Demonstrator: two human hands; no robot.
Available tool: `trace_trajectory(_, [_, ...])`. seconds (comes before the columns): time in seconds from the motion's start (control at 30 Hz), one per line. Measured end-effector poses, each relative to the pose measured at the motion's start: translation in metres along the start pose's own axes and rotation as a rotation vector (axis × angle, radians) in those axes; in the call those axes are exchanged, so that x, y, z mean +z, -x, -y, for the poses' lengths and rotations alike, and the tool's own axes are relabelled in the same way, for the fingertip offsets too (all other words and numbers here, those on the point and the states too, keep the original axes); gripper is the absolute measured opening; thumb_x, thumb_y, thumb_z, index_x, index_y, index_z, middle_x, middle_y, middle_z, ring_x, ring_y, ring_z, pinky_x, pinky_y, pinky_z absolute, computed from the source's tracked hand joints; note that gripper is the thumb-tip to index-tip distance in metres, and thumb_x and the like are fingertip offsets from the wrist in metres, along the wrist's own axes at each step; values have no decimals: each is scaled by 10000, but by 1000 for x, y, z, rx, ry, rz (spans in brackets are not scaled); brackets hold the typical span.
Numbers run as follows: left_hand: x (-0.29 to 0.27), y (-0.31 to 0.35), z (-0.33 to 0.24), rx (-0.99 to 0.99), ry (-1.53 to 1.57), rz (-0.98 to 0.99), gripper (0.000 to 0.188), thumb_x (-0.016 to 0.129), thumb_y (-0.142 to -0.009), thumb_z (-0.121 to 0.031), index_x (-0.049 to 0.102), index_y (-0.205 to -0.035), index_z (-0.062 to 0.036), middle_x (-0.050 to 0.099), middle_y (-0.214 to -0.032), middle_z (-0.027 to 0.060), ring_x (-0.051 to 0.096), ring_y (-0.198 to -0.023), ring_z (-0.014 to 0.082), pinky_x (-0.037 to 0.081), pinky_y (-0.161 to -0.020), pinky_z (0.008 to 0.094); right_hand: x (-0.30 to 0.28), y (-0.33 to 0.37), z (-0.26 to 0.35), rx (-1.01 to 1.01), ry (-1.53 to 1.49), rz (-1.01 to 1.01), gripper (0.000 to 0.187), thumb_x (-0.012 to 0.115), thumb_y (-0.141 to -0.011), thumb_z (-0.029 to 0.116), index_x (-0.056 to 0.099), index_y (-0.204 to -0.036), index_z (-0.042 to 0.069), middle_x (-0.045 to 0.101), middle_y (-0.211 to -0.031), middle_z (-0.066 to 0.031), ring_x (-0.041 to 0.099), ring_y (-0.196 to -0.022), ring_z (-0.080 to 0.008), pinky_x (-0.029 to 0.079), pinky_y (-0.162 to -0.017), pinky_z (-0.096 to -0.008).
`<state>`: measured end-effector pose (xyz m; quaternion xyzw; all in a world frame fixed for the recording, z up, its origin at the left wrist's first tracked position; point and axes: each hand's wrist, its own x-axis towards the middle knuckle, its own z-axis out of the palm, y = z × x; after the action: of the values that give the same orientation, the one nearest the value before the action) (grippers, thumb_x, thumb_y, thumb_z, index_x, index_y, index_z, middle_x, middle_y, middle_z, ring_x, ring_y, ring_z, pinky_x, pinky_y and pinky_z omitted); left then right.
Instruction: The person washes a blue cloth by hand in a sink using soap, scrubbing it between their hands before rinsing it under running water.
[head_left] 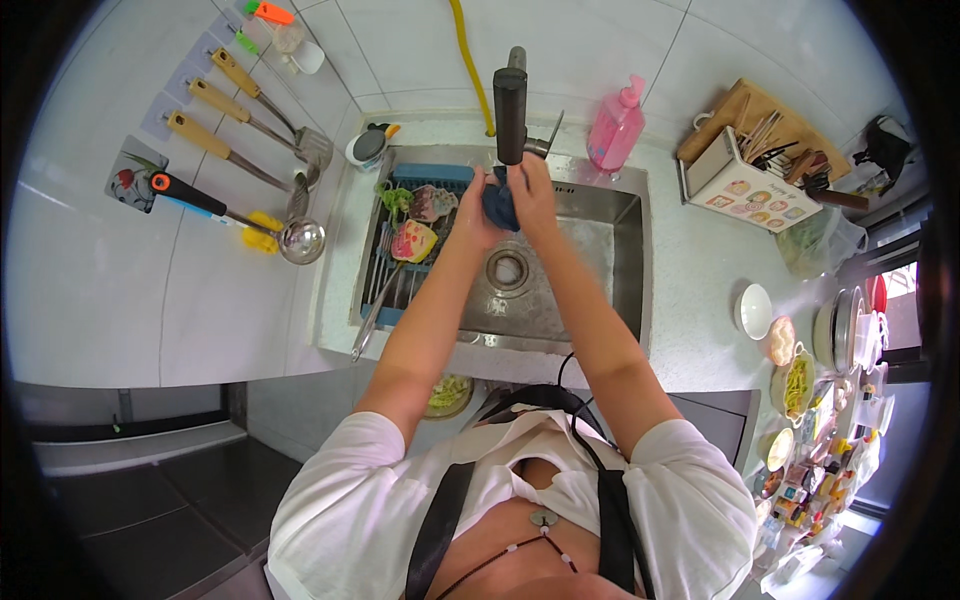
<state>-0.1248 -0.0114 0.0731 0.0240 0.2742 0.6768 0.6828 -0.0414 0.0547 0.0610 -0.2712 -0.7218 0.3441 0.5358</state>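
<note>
Both my arms reach forward over the stainless steel sink. My left hand and my right hand are closed around a bunched dark blue cloth, one on each side of it. Just above them stands the black faucet; its spout end is right at my hands. I cannot make out whether water is running. Below the cloth lies the round drain in the wet basin. Parts of the cloth are hidden by my fingers.
Left in the sink sits a blue rack with greens, a colourful sponge and a long-handled utensil. A pink pump bottle stands behind right. A utensil holder is farther right. A ladle hangs at left.
</note>
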Motion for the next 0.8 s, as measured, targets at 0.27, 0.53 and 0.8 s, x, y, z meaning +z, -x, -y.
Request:
trace_trajectory(0.27, [-27,-51,-2,56,-86,-22,210,377,-873,-258,514,-897,-101,563,-894,54,557,-822,192,455,-706,306,2,16,33,-241,133,-31,157,503,-767,82,571,-908,70,496,-1001,-164,452,-953,-349,370,-781,-409])
trace_trajectory(0.53, [9,-24,1,158,-222,-153,210,444,-850,-219,531,-904,-36,564,-845,61,552,-763,173,442,-637,293,4,-5,35,-116,172,-26,101,540,-741,116,535,-807,39,505,-746,-137,500,-746,-338,391,-617,-403])
trace_trajectory(0.8, [25,-16,10,363,-395,-406,188,491,-818,-180,566,-787,-11,547,-732,42,526,-663,136,406,-566,289,10,-13,21,80,293,59,163,488,-759,169,524,-735,12,540,-710,-183,514,-691,-389,404,-586,-428])
